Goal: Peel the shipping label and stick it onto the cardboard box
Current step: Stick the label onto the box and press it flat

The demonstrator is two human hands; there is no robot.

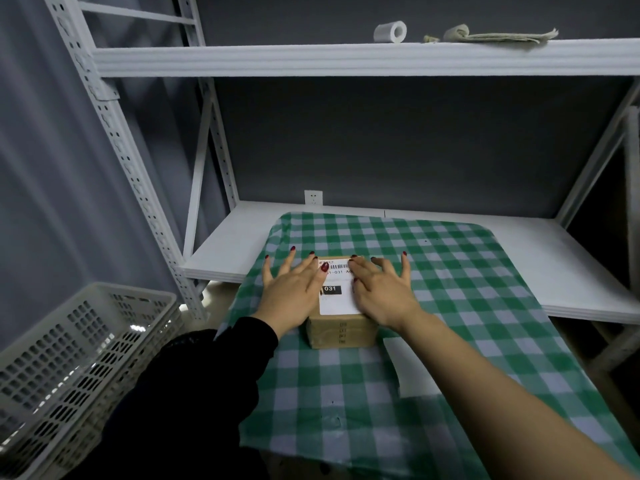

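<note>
A small brown cardboard box (341,334) sits on a green checked cloth (467,278). On its top lies the white shipping label (337,299), with a barcode and a black "031" block showing. My left hand (294,285) lies flat over the label's left edge, fingers spread. My right hand (384,292) lies flat over the right edge, also spread. Both palms cover the box's sides. Neither hand grips anything.
A blank white sheet (412,368) lies on the cloth just right of the box, under my right forearm. Stacked white plastic baskets (79,368) stand at the lower left. The white shelf (346,57) above holds a tape roll (389,31) and a folded cloth (498,36).
</note>
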